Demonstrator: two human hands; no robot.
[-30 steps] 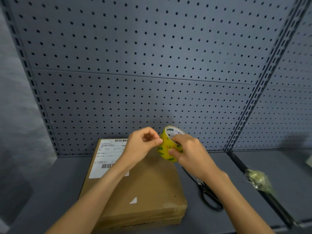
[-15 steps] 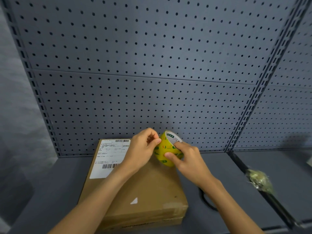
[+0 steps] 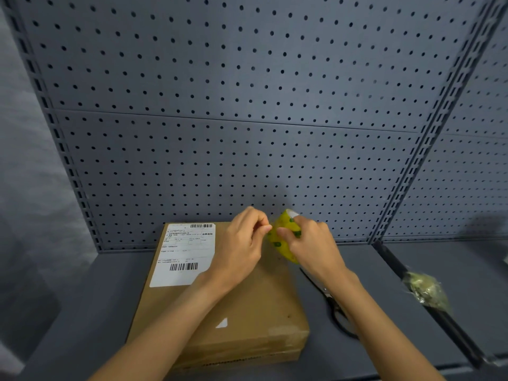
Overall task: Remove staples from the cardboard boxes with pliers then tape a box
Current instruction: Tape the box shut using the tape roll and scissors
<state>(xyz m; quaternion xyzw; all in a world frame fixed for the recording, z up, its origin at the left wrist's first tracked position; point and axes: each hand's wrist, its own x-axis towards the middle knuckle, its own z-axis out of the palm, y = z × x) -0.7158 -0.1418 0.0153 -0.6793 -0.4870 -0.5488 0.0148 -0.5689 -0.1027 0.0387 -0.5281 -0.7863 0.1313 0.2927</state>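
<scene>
The yellow tape roll (image 3: 286, 237) is gripped in the curled fingers of the right hand (image 3: 310, 243) and held in the air just above the far right corner of the cardboard box (image 3: 242, 306). At the roll's near left edge, the fingertips of the left hand (image 3: 244, 243) are pinched together, apparently on the tape's loose end, though the thin film itself cannot be made out. The roll is judged light and rigid, best held by its sides or through the core; the free end is judged thin, sticky and easily folded onto itself. Below the grip, the box lies flat on the grey shelf (image 3: 82, 312) and looks stiff. To the right of the box, black scissors (image 3: 336, 312) are partly covered by the right forearm. No pliers or staples can be seen.
</scene>
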